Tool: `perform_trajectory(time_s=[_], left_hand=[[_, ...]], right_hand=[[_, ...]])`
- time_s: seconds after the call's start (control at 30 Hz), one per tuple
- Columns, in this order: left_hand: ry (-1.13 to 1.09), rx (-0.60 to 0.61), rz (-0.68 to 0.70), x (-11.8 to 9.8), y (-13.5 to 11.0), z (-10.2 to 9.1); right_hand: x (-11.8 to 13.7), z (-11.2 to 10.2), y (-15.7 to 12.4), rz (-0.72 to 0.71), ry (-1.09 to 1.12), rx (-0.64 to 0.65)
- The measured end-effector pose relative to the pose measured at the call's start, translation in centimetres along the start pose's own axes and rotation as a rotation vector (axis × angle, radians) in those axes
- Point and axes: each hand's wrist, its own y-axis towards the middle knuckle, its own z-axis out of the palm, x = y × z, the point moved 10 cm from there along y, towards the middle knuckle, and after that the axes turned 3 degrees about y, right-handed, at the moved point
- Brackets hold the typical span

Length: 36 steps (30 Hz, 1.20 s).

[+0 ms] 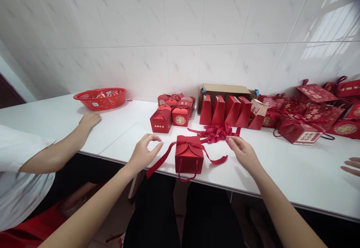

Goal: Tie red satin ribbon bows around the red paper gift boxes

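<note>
A red gift box stands at the table's front edge. It has a twisted cord handle hanging at its front. A dark red ribbon is tied over its top, with loose tails running out to the left and right. My left hand hovers left of the box, fingers curved and apart, holding nothing. My right hand is to the right of the box, fingers loosely bent and apparently empty. Its fingertips lie near a heap of loose red ribbons behind the box; whether they touch it I cannot tell.
Small red boxes stand behind. Folded red cartons lean by a cardboard box. Ribboned boxes pile up right. A red basket of wrapped items sits left, near another person's hand. Another hand shows far right.
</note>
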Motion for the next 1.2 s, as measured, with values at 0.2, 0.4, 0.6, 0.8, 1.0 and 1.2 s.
perform_trajectory(time_s=[0.2,0.4,0.6,0.8,1.0,1.2], left_hand=[[-0.332,0.227,-0.168,-2.5,0.4,5.7],[-0.534,0.397,-0.376,-2.3,-1.0,8.0],[-0.462,0.523,-0.444,-2.5,-1.3,8.3],[-0.593,0.628,-0.432,-3.7,-1.5,9.1],[-0.622,0.615,-0.438,-3.3,-1.7,9.1],[-0.504,0.450,-0.448,-1.3,-1.1,7.7]], right_hand=[[4.2,8.0,-1.4,-0.004,0.132,0.402],[3.0,10.9,-2.6,0.219,0.241,0.609],[2.2,11.9,-2.1,0.323,0.509,0.605],[2.3,12.8,-2.2,0.356,0.724,0.564],[2.1,12.6,-2.4,0.363,0.756,0.573],[1.1,11.1,-1.6,0.339,0.711,0.542]])
